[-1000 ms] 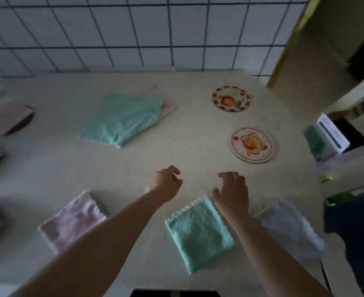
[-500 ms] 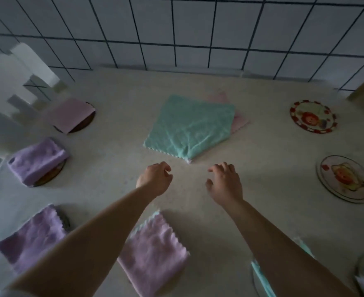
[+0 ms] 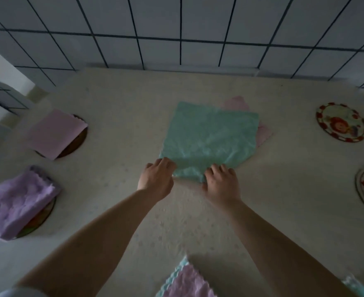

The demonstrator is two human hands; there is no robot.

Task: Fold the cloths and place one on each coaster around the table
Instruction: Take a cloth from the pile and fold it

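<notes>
Now I am grabbing the flat soft green cloth (image 3: 209, 136) by its near edge with my left hand (image 3: 156, 181) and right hand (image 3: 221, 185) in the table's middle | two folded cloths are sitting on coasters | two picture coasters (image 3: 341, 122) are waiting bare.

Pale table (image 3: 284, 189), teal cloth (image 3: 209, 138), coasters (image 3: 341, 122)

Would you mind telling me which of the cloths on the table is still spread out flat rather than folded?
The green cloth at the table's centre, its near edge under both hands. The lilac cloth and pink cloth at left sit folded on coasters.
</notes>
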